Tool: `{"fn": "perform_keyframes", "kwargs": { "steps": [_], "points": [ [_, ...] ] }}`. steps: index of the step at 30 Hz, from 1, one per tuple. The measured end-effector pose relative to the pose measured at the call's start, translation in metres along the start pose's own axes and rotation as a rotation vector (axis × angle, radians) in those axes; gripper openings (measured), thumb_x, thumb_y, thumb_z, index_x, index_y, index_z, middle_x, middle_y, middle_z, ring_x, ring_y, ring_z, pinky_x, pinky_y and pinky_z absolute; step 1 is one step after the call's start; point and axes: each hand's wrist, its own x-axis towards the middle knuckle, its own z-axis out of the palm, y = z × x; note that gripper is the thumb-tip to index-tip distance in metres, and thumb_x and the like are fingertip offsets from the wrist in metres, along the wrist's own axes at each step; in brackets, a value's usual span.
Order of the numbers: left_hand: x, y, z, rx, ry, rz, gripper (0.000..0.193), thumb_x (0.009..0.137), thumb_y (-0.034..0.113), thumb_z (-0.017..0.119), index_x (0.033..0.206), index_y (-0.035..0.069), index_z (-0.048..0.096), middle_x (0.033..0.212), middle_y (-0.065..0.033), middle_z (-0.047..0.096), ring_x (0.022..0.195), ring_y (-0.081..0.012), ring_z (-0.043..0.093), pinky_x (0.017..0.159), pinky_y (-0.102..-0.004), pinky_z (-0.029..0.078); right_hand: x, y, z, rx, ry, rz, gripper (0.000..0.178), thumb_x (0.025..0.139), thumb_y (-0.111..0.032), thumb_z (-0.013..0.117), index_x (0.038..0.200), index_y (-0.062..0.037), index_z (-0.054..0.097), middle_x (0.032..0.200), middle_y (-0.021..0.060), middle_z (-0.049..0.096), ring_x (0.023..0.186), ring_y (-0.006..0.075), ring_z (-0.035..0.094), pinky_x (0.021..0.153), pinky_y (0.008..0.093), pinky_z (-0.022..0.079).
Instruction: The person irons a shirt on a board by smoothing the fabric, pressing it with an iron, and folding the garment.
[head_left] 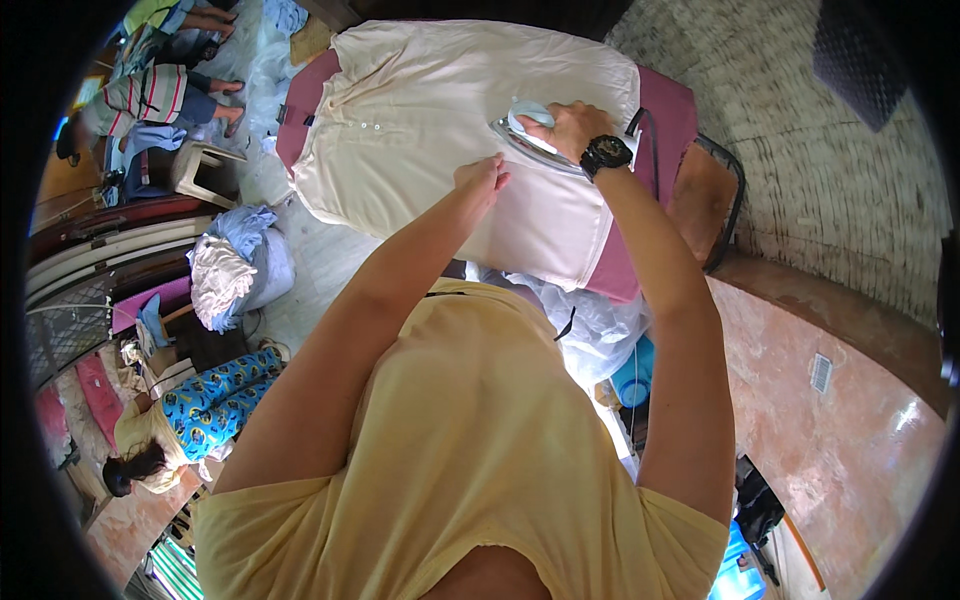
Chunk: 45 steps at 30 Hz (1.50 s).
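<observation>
Heaped blue-and-pale cloth sits near a mauve padded board, grey floor between; right hand grips pale-handled iron on cream shirt; left hand curls, hold unclear.

From my remote station I see a pale, streaked surface at upper right, and below it pink marbled stone catching a bright glare. On my left, a cream plastic stool stands near grey flooring.
</observation>
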Motion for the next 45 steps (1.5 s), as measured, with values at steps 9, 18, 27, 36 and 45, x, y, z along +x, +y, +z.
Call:
{"fn": "perform_keyframes", "kwargs": {
  "steps": [9,18,27,36,45],
  "points": [
    [0.005,0.006,0.018,-0.080,0.123,-0.049,0.003,0.087,0.002,0.064,0.085,0.000,0.062,0.081,-0.0086,0.062,0.063,-0.0172,0.059,0.052,-0.0273,0.055,-0.003,0.001,0.002,0.015,0.030,-0.013,0.078,0.084,-0.079,0.042,0.095,-0.0094,0.075,0.092,0.0171,0.071,0.091,0.0344,0.069,0.084,0.0474,0.052],
    [0.007,-0.001,0.012,-0.073,-0.022,0.044,0.014,0.087,0.005,0.066,0.080,-0.002,0.055,0.071,-0.0113,0.062,0.054,-0.0149,0.059,0.045,-0.0226,0.048,-0.003,0.001,0.001,0.026,0.020,-0.030,0.077,0.084,-0.077,0.042,0.093,-0.0080,0.075,0.089,0.0179,0.071,0.087,0.0345,0.070,0.080,0.0469,0.054],
    [0.016,-0.015,0.005,-0.001,-0.114,0.159,0.020,0.081,0.002,0.072,0.082,-0.002,0.053,0.072,-0.0109,0.064,0.057,-0.0153,0.063,0.047,-0.0245,0.054,-0.001,0.000,0.001,0.031,0.023,-0.035,0.078,0.084,-0.078,0.043,0.096,-0.0079,0.075,0.090,0.0190,0.071,0.088,0.0348,0.070,0.080,0.0466,0.054],
    [0.000,-0.009,-0.008,0.259,0.024,0.330,0.020,0.074,0.002,0.079,0.077,-0.003,0.060,0.073,-0.0107,0.065,0.057,-0.0158,0.064,0.050,-0.0291,0.059,-0.004,0.005,0.001,-0.045,-0.027,-0.110,0.077,0.083,-0.079,0.043,0.100,-0.0108,0.074,0.089,0.0199,0.070,0.088,0.0363,0.069,0.079,0.0449,0.055],
    [0.007,-0.001,-0.064,0.327,0.223,0.532,0.016,0.084,0.013,0.073,0.083,0.000,0.063,0.075,-0.0077,0.065,0.066,-0.0167,0.065,0.056,-0.0304,0.055,-0.010,-0.003,0.009,-0.022,-0.012,-0.219,0.067,0.082,-0.075,0.049,0.096,-0.0149,0.075,0.082,0.0162,0.071,0.080,0.0366,0.070,0.072,0.0459,0.056]
  ]
}}
